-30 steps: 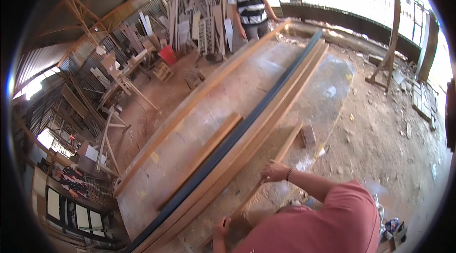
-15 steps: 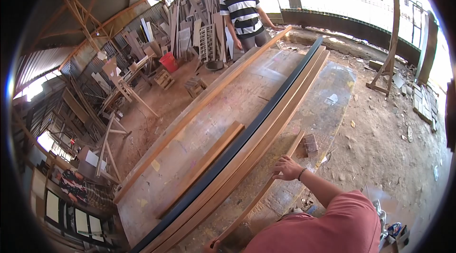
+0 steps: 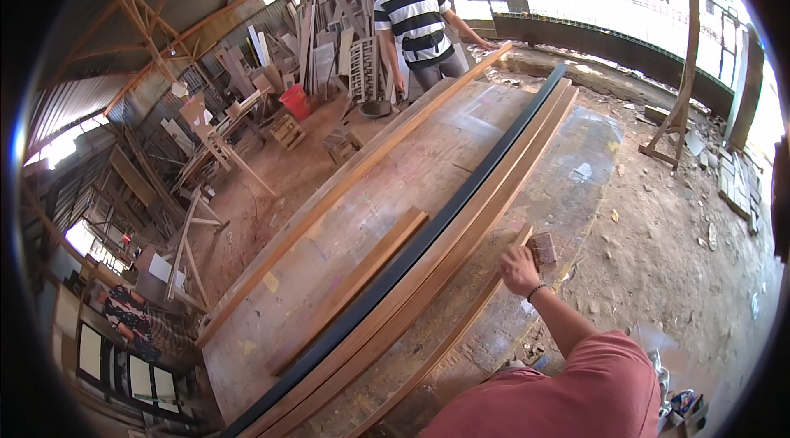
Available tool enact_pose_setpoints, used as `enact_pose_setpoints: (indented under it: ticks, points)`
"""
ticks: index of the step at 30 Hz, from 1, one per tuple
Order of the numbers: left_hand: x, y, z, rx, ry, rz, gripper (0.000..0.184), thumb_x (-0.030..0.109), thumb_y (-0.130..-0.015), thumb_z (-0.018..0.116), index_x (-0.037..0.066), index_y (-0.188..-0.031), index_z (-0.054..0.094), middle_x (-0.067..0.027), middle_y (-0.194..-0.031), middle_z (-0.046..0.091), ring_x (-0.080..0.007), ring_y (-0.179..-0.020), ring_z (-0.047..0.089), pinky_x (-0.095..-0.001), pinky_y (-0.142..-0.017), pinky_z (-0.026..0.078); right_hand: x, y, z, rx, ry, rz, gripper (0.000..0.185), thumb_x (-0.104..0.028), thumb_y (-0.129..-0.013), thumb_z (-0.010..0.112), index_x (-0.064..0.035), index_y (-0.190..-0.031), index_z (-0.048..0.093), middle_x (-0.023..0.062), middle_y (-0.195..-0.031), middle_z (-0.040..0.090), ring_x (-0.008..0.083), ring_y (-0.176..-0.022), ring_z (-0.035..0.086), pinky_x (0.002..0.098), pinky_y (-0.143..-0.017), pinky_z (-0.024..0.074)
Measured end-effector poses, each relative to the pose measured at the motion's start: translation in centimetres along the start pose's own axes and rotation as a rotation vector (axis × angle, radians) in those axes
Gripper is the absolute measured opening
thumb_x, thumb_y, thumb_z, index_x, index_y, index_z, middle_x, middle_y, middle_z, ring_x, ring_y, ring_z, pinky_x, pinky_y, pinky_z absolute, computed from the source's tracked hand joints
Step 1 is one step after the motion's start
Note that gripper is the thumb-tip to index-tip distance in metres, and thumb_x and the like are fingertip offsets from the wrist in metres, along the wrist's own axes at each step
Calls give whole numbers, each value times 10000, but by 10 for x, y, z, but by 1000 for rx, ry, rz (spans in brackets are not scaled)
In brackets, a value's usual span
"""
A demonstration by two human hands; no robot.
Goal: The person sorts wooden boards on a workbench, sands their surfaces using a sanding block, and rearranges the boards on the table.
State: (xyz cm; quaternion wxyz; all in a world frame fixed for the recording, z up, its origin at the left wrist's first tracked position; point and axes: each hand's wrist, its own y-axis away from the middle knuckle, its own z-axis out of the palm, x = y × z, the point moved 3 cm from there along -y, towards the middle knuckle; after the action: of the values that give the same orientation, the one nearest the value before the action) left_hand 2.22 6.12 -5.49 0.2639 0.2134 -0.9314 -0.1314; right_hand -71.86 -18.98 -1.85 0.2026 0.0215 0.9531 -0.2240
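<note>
My right hand [image 3: 520, 270] is on a narrow wooden strip [image 3: 461, 329], near its far end, with the fingers curled over it. Just beyond the fingertips sits a small reddish-brown block [image 3: 544, 250] on the worktable's near edge. My left hand is out of view. Farther across the table lie two long brown wooden beams [image 3: 461, 253], side by side. Against them rests a long dark blue-black bar [image 3: 448, 214], and a shorter wooden piece [image 3: 370, 273] lies beyond that.
The paint-stained worktable [image 3: 411, 166] carries another long beam [image 3: 354, 191] along its far edge. A person in a striped shirt [image 3: 415, 23] stands at the far end, a hand near that beam. A second person [image 3: 127, 319] is at lower left. Trestles [image 3: 197, 249] and a red bucket [image 3: 296, 101] stand behind.
My right hand has moved along the strip toward its far end, closer to the block. My left hand, at the bottom edge before, has left the view. The view has shifted slightly.
</note>
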Motion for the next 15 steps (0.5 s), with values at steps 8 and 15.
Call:
enact_pose_setpoints:
  ticks: [8,15]
  points:
    - [49,15,-10,73,-30,-23,559,538,-972,686,84,-1297,695,-211,-1241,710,-380,-1141,659,-482,-951,531,54,15,-13,206,135,738,752,-396,-907,741,-112,-1557,490,235,-1617,411,437,-1495,361,548,-1221,296]
    - [63,23,-14,123,-47,-29,583,538,-978,670,68,-1324,666,-231,-1259,688,-404,-1162,639,-497,-967,513,56,21,-21,12,194,711,695,-320,-888,705,-94,-1515,511,225,-1515,491,422,-1436,423,536,-1160,362]
